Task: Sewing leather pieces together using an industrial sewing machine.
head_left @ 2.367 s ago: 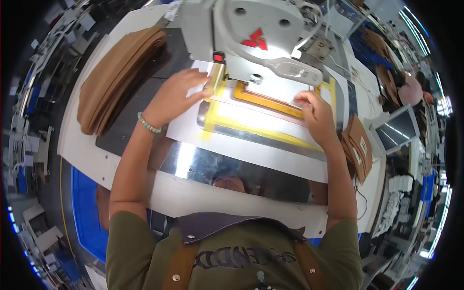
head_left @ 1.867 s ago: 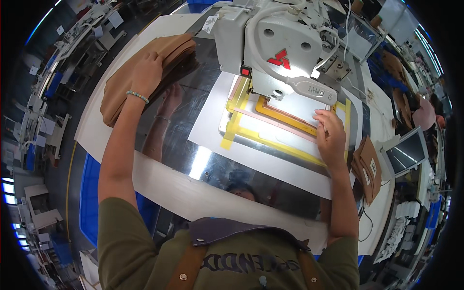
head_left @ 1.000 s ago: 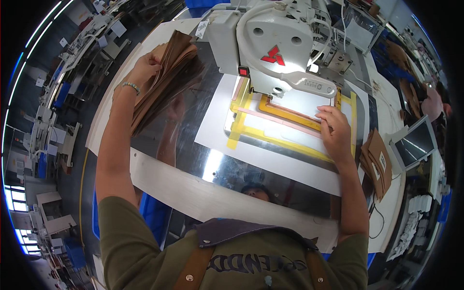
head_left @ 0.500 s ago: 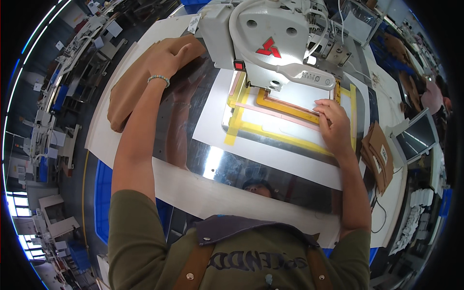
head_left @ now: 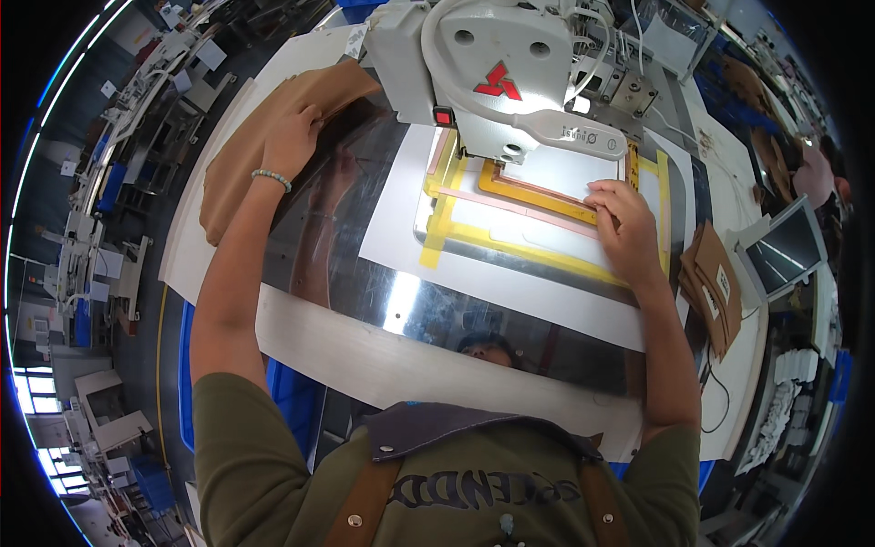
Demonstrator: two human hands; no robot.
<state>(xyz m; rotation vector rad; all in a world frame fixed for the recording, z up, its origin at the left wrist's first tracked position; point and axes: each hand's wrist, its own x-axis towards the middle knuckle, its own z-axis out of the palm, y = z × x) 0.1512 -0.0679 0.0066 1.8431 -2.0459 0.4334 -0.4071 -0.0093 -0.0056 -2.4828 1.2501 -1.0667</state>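
Brown fabric panels (head_left: 242,150), stacked left of a sewing machine (head_left: 501,50), are touched by the curled left hand (head_left: 290,146), a yellow frame (head_left: 538,202) by the half-curled right hand (head_left: 623,217); grips cannot be told, nor a blue bin's (head_left: 292,394) contents.

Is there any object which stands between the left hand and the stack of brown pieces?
Nothing visible does: the left hand lies directly on the stack of brown pieces. The right hand is well apart, at the yellow frame.

Brown stack (head_left: 239,162) and yellow frame (head_left: 538,202)
The stack lies curved on the table (head_left: 187,260), the frame to its right.
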